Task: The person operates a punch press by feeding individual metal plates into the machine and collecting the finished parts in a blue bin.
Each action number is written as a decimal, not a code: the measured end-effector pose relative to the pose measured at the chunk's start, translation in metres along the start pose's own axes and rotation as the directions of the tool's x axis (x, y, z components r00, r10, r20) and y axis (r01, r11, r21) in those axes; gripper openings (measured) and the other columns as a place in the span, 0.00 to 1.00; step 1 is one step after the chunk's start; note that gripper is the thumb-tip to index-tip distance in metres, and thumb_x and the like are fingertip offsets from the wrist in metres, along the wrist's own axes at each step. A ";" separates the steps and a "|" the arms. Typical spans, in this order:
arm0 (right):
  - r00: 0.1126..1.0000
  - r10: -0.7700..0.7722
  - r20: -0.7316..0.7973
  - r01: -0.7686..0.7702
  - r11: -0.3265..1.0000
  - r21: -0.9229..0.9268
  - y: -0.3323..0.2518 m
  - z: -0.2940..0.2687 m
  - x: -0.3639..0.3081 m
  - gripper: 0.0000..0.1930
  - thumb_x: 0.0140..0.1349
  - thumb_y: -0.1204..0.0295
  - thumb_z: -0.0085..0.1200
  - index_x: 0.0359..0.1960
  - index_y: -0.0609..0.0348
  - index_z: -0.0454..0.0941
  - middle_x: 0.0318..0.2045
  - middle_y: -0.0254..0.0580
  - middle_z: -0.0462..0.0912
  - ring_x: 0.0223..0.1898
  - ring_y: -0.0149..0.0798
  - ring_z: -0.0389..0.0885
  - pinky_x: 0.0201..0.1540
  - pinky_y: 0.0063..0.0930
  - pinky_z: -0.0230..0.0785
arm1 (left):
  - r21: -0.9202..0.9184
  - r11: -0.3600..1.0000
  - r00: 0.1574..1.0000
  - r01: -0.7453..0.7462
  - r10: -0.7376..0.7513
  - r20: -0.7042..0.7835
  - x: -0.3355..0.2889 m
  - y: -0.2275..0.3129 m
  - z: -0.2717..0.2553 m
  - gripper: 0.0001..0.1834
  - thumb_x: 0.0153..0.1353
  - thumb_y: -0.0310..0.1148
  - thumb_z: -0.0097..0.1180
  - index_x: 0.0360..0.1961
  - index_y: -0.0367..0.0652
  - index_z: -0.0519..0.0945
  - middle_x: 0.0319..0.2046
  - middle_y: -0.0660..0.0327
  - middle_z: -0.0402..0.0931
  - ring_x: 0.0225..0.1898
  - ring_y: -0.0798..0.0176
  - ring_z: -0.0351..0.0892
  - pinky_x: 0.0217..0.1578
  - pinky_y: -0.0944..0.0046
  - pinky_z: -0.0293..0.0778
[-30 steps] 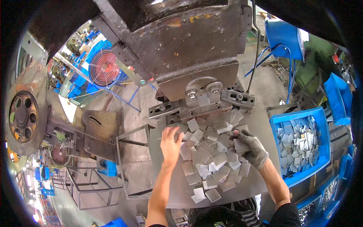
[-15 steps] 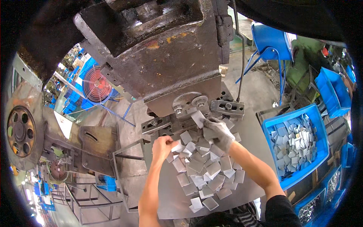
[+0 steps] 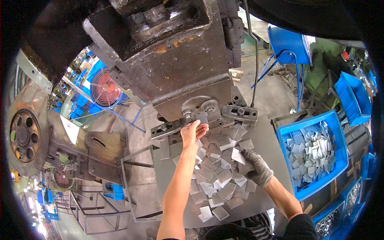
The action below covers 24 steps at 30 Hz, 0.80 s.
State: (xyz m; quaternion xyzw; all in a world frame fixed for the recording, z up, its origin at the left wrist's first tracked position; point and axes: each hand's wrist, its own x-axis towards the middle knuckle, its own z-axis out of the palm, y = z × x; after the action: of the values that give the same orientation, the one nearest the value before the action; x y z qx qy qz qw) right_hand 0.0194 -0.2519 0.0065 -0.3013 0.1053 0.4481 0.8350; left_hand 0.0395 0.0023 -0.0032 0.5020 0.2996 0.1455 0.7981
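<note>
My left hand (image 3: 193, 134), bare, reaches up to the press die with its fingers closed on the edge of a small dark square metal plate (image 3: 201, 117). The plate lies just under the two bolts of the press head (image 3: 195, 94). My right hand (image 3: 258, 169), in a grey glove, is closer to me over the right side of the pile and grips a bright square metal plate (image 3: 238, 156). Whether more plates sit in that palm is hidden by the fingers. Between and below my hands, many similar metal plates (image 3: 216, 175) overlap loosely on the sheet-metal table (image 3: 176, 208).
Clamp blocks (image 3: 240, 113) flank the die, and a rod (image 3: 254, 80) runs down at its right. A blue bin (image 3: 343, 160) of plates stands at the table's right. Farther off are a blue chair (image 3: 289, 46), a red-centred fan (image 3: 106, 87) and a flywheel machine (image 3: 25, 136).
My left hand has moved up and right from the pile's left edge to the die, now with a plate. My right hand has drawn back from the die toward me, over the pile's right side.
</note>
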 end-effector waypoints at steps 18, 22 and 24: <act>1.000 -0.010 0.000 0.010 0.999 0.040 -0.001 -0.004 -0.007 0.10 0.60 0.70 0.50 0.41 0.61 0.72 0.39 0.43 0.78 0.36 0.33 0.78 0.37 0.27 0.75 | -0.131 0.991 0.993 0.030 -0.044 -0.107 0.004 -0.009 0.019 0.09 0.54 0.31 0.56 0.30 0.34 0.74 0.29 0.49 0.80 0.27 0.59 0.82 0.26 0.70 0.78; 1.000 -0.012 0.013 0.012 1.000 -0.012 0.001 -0.003 0.002 0.10 0.59 0.69 0.52 0.41 0.58 0.71 0.39 0.43 0.78 0.36 0.36 0.78 0.37 0.29 0.75 | -0.154 0.988 0.994 0.013 -0.029 -0.108 0.002 -0.011 0.015 0.10 0.55 0.32 0.55 0.29 0.34 0.74 0.27 0.51 0.80 0.26 0.61 0.81 0.25 0.71 0.78; 0.996 0.088 0.026 -0.088 0.996 0.008 0.004 -0.013 0.023 0.13 0.60 0.62 0.52 0.42 0.55 0.73 0.38 0.41 0.79 0.37 0.35 0.79 0.37 0.29 0.75 | -0.159 0.987 0.992 0.011 -0.031 -0.126 -0.002 -0.006 0.012 0.09 0.55 0.32 0.55 0.28 0.35 0.75 0.26 0.53 0.80 0.24 0.63 0.81 0.23 0.72 0.77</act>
State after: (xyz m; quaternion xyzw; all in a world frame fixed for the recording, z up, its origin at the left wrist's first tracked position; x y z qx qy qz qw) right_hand 0.0302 -0.2420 -0.0158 -0.2866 0.1099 0.4878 0.8172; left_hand 0.0445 -0.0101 -0.0044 0.4237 0.3428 0.1923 0.8161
